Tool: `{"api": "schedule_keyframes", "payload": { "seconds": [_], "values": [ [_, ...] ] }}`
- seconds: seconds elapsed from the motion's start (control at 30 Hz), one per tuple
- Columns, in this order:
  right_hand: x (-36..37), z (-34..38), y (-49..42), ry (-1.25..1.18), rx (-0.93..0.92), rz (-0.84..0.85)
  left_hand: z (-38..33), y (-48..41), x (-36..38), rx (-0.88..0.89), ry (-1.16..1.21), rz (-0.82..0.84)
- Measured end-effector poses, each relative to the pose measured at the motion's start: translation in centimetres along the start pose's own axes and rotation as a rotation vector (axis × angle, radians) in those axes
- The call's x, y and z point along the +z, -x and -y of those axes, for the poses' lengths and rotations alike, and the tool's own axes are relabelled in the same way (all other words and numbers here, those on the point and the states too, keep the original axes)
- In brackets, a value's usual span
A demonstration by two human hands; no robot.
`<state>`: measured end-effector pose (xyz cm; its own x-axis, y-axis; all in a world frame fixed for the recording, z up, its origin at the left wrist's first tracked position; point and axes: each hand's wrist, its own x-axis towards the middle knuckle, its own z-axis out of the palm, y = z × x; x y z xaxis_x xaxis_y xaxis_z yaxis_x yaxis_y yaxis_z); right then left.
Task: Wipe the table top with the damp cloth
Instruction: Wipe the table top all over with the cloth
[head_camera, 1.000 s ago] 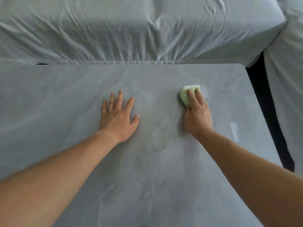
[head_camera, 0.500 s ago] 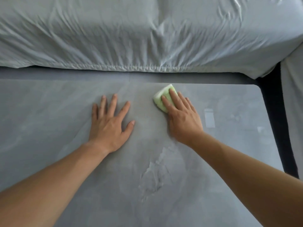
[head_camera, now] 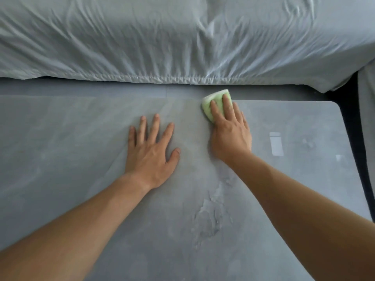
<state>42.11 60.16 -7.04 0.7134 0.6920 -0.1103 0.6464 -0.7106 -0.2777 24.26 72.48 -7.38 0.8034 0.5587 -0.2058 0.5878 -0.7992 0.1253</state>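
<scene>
A grey stone-look table top (head_camera: 71, 138) fills the lower view. My right hand (head_camera: 230, 134) presses a folded light green cloth (head_camera: 216, 100) flat against the table's far edge; the fingers cover the near half of the cloth. Spread flat on the table a little to the left lies my left hand (head_camera: 151, 153), palm down, holding nothing. A damp streaky patch (head_camera: 211, 216) shows on the surface between my forearms.
A sofa under a wrinkled white cover (head_camera: 162, 41) runs along just beyond the table's far edge. A dark gap (head_camera: 349, 110) borders the table's right side. Pale rectangular reflections (head_camera: 276, 144) lie on the right part of the top.
My right hand slid the cloth leftward and then away to the table's far edge. The view tilted so the sofa looks nearer. The left hand stayed planted.
</scene>
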Motion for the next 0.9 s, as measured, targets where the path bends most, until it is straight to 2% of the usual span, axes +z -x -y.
{"api": "schedule_keyframes", "payload": {
  "seconds": [0.07, 0.17, 0.23, 0.3, 0.4, 0.47, 0.57, 0.63, 0.7, 0.8, 0.87, 0.9],
  "values": [
    [0.5, 2.1, 0.7, -0.014, 0.028, -0.023, 0.5, 0.0, -0.4, 0.007, 0.053, -0.006],
    [1.8, 3.5, 3.6, 0.005, -0.220, -0.011, 1.8, 0.5, -0.8, 0.015, 0.099, -0.019],
    [2.0, 2.9, 3.9, 0.029, -0.307, 0.027, 2.9, 1.1, -0.9, -0.004, 0.078, -0.017],
    [1.5, 2.4, 2.4, 0.039, -0.222, 0.021, 3.8, 1.5, -0.9, -0.008, 0.049, 0.009],
    [1.2, 4.3, -0.1, 0.005, 0.058, -0.003, 4.6, 1.7, -0.7, 0.012, 0.033, 0.036],
    [1.9, 7.0, -0.1, -0.010, 0.085, -0.034, 4.8, 1.7, -0.6, 0.021, 0.022, 0.016],
    [3.4, 8.8, 2.3, 0.028, -0.268, 0.017, 5.1, 1.9, -0.5, 0.031, 0.007, 0.005],
    [3.2, 7.5, 2.3, 0.057, -0.391, 0.063, 5.4, 2.0, -0.5, 0.044, 0.002, 0.003],
    [2.4, 6.1, 0.5, 0.064, -0.283, 0.036, 5.6, 2.0, -0.5, 0.063, 0.008, 0.003],
    [1.7, 6.6, -1.6, 0.023, 0.014, 0.008, 5.7, 2.0, -0.4, 0.075, 0.016, 0.012],
    [2.2, 8.3, -1.0, 0.024, 0.032, -0.020, 5.8, 2.1, -0.3, 0.075, 0.012, 0.015],
    [2.7, 8.9, -0.1, 0.026, -0.038, -0.025, 5.8, 2.1, -0.3, 0.074, 0.012, 0.015]
  ]
}}
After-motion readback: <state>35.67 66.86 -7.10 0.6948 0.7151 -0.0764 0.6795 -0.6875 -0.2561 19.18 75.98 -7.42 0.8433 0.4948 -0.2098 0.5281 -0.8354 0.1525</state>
